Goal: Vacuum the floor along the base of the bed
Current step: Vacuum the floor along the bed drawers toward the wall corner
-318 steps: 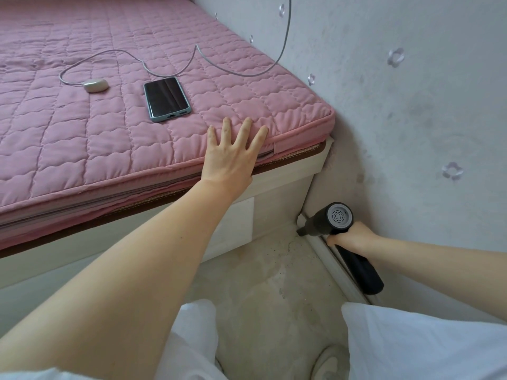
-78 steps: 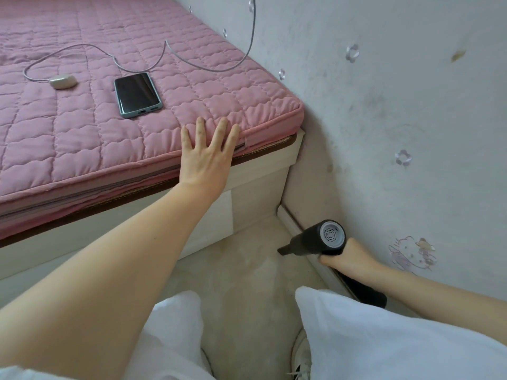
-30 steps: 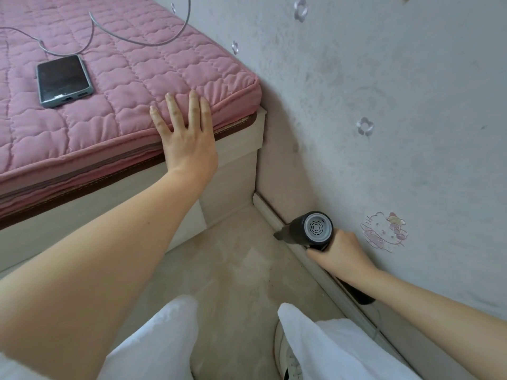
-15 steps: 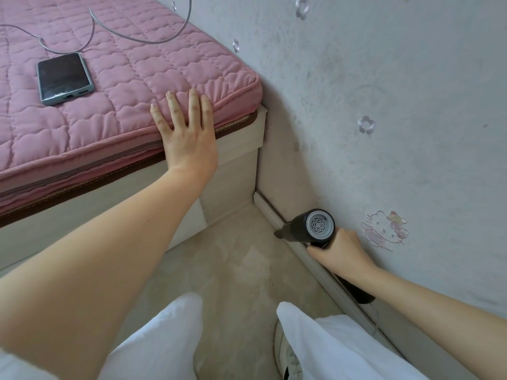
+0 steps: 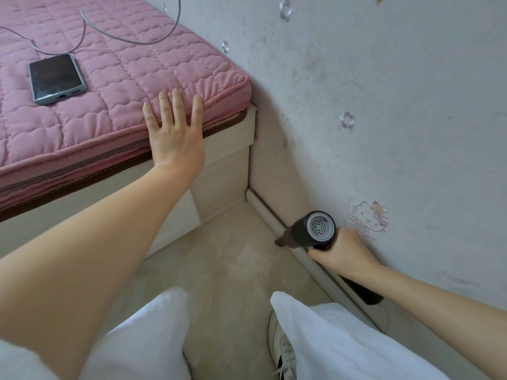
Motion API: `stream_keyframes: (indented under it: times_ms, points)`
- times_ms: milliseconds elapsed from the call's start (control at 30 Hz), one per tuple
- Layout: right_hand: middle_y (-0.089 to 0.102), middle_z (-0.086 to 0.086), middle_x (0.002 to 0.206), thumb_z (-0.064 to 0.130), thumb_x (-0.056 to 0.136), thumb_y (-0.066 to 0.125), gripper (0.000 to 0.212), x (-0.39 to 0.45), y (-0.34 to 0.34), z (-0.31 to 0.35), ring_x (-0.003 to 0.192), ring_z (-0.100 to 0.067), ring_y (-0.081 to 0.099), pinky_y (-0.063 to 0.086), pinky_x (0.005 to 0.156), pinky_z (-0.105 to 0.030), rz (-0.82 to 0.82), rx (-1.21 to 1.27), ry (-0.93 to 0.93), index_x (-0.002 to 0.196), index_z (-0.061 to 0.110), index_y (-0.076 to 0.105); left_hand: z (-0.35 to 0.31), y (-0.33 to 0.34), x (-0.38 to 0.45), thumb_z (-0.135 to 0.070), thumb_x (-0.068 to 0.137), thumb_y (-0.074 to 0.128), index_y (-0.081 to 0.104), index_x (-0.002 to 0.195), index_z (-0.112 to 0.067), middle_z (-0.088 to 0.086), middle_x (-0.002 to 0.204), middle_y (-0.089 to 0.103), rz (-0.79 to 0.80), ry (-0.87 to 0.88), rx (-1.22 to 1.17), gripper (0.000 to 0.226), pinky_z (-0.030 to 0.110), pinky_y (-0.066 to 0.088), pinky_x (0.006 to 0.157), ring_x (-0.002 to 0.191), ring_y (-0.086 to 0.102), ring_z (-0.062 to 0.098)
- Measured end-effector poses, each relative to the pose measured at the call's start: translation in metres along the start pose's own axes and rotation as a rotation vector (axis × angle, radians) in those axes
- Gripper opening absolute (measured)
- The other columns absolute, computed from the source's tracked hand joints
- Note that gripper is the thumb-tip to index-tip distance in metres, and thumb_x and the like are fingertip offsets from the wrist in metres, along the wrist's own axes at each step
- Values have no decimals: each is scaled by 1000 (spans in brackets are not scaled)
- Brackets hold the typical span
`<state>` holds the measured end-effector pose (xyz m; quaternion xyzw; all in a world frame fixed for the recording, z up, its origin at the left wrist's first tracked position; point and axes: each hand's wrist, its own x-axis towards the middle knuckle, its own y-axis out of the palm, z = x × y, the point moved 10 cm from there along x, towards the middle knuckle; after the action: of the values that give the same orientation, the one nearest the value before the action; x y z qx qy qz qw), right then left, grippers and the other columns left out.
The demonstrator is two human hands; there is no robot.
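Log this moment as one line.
left hand: flat on mattress edge | right hand: grips handheld vacuum | nozzle: at skirting board, short of bed base

The left arm reaches forward, bare, to the bed [image 5: 115,86]. The left hand [image 5: 175,138] lies flat on the bed's near edge by its right corner, fingers [image 5: 177,105] straight and slightly spread, palm down. The right arm stretches low, right of the bed and below its top. The right hand [image 5: 341,255] curls round the vacuum [image 5: 312,231] handle, knuckles up, wrist straight.
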<state>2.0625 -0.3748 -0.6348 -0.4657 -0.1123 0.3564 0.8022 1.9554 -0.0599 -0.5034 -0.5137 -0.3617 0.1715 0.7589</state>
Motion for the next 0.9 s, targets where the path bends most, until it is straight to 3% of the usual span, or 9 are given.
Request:
stream_keyframes:
  times_ms: [300, 467, 700, 900]
  points:
    - [62, 2, 61, 34, 60, 67, 19, -16, 9, -11, 61, -10, 53, 48, 58, -27, 87, 58, 51, 61, 21, 53, 0, -2, -3, -26, 91, 51, 1, 155, -18, 15, 162, 5, 8, 18, 3, 82, 60, 3, 119, 148, 4, 42]
    - [56, 8, 51, 21, 63, 71, 19, -22, 13, 1, 51, -2, 47, 45, 54, -22, 114, 100, -2, 59, 17, 53, 0, -1, -4, -25, 91, 49, -1, 155, -18, 15, 162, 4, 13, 20, 10, 81, 60, 4, 118, 148, 3, 42]
    - [61, 3, 59, 25, 62, 70, 16, -14, 15, 8, 59, -5, 51, 48, 58, -27, 114, 68, -61, 63, 16, 57, 0, 0, -3, -27, 91, 50, -2, 155, -18, 15, 162, 3, 17, 18, 17, 83, 61, 5, 118, 148, 3, 42]
    - [68, -4, 69, 24, 61, 72, 18, -14, 22, 13, 64, -9, 60, 54, 62, -33, 254, 89, -86, 74, 14, 64, 0, 1, -3, -27, 92, 48, -4, 155, -18, 16, 162, 2, 26, 27, 30, 82, 60, 6, 118, 148, 2, 42]
